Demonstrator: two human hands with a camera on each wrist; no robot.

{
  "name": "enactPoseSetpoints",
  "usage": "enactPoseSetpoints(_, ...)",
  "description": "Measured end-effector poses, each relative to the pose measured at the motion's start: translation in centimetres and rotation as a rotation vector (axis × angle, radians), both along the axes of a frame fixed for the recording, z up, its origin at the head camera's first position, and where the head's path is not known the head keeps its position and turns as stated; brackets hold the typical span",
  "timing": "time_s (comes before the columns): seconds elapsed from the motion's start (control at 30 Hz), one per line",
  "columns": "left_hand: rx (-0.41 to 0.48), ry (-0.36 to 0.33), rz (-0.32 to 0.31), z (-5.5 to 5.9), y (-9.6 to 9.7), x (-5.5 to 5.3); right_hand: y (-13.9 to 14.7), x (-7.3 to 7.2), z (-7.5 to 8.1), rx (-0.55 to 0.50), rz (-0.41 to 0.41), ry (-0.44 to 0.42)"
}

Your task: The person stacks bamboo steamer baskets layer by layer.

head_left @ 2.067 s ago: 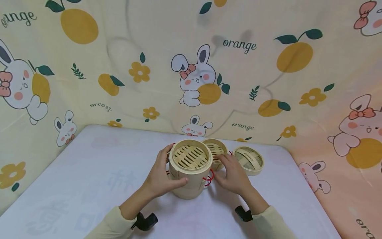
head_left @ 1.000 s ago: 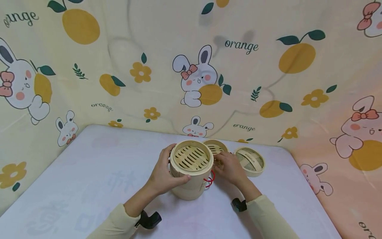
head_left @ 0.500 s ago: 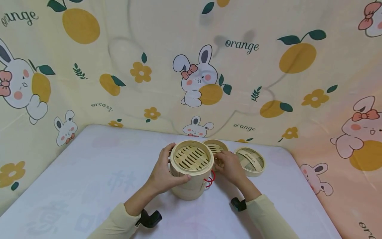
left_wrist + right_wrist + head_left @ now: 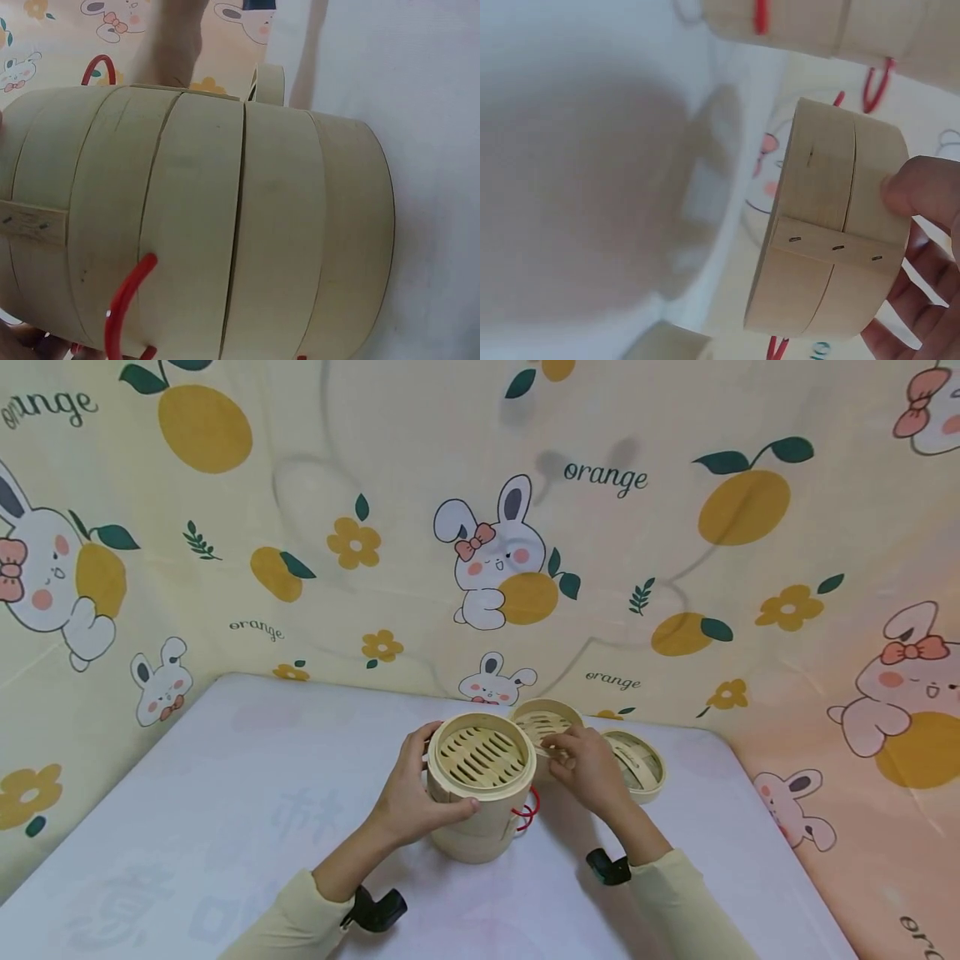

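My left hand (image 4: 420,797) holds the near side of a stack of bamboo steamer baskets (image 4: 476,831), thumb in front and fingers round the far left side. The top basket shows its slatted floor. Red cord loops (image 4: 127,300) stick out from the stack's sides. Just behind and right of it, my right hand (image 4: 592,772) pinches the rim of a separate steamer basket (image 4: 544,720). In the right wrist view this basket (image 4: 817,240) hangs above the table, with the thumb (image 4: 922,187) on its outer wall and its shadow beneath.
A round bamboo steamer lid (image 4: 639,762) with a strap handle lies behind my right hand, partly hidden by it. The white table (image 4: 247,793) reaches back to a curtain (image 4: 405,460) printed with rabbits and oranges.
The right fingers have taken hold of the separate basket's rim and raised it off the table, slightly up and right. The left hand and stack have stayed nearly still.
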State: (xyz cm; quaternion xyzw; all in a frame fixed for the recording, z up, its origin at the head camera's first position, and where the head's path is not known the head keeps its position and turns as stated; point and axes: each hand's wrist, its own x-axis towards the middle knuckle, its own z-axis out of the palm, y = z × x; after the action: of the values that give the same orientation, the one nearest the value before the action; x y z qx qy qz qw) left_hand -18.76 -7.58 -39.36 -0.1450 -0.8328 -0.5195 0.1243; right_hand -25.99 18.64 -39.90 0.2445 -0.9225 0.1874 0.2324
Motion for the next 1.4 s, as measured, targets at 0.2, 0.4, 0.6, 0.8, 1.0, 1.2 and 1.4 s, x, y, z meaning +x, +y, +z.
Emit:
enactPoseSetpoints(0.2, 0.007, -0.001, 0.008, -0.1, -0.1, -0.1, 0.3, 0.4, 1.7, -0.027, 0.004, 0.028)
enactPoseSetpoints(0.4, 0.009, -0.002, 0.005, 0.0, -0.1, -0.2, 0.5, 0.7, 3.2, -0.058, -0.006, 0.059)
enactPoseSetpoints(0.6, 0.005, -0.020, 0.004, 0.0, -0.1, -0.2, 0.3, 1.3, 4.6, -0.079, -0.045, 0.056)
enactPoseSetpoints(0.8, 0.006, -0.033, 0.003, 0.0, -0.2, -0.2, 0.1, 1.5, 5.2, -0.109, -0.008, 0.133)
enactPoseSetpoints(1.0, 0.021, -0.041, -0.005, 0.0, -0.2, -0.2, -0.1, 1.7, 6.1, -0.162, 0.010, 0.185)
enactPoseSetpoints(1.2, 0.026, -0.048, -0.010, 0.0, -0.3, -0.2, -0.1, 2.2, 7.1, -0.201, 0.007, 0.188)
enactPoseSetpoints(1.4, 0.021, -0.052, -0.011, 0.0, -0.3, -0.3, -0.4, 2.9, 7.9, -0.205, -0.011, 0.173)
